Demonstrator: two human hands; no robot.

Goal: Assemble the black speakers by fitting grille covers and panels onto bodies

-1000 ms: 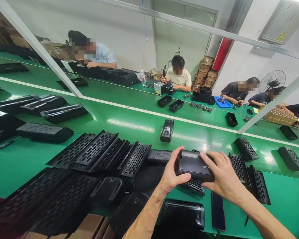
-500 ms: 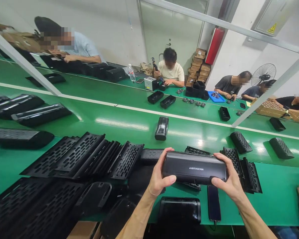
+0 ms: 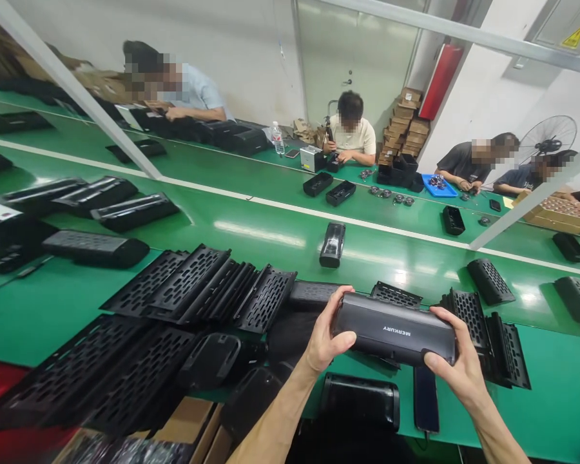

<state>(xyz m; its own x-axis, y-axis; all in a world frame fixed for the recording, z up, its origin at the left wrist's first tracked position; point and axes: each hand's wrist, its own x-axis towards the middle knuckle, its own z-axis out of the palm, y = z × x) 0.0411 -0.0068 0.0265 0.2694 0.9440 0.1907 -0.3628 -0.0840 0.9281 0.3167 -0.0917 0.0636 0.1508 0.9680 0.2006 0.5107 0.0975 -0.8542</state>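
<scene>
The case (image 3: 391, 322) spans left grip (image 3: 325, 341) to right grip (image 3: 459, 357), each clasping one end, above the counter (image 3: 555, 367).

Pretty plain workshop tbh, whitish wall (image 3: 251, 64) with a pale green door (image 3: 367, 58) on the far side, wire fan (image 3: 551, 143) far right. Long green worktop (image 3: 280, 216) is super shiny, catching light streaks (image 3: 258, 234).

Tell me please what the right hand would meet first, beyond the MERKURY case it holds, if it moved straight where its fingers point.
Probably the perforated panel just behind the MERKURY case; but the right hand seems raised, so it might pass above. Depth is unclear.
</scene>
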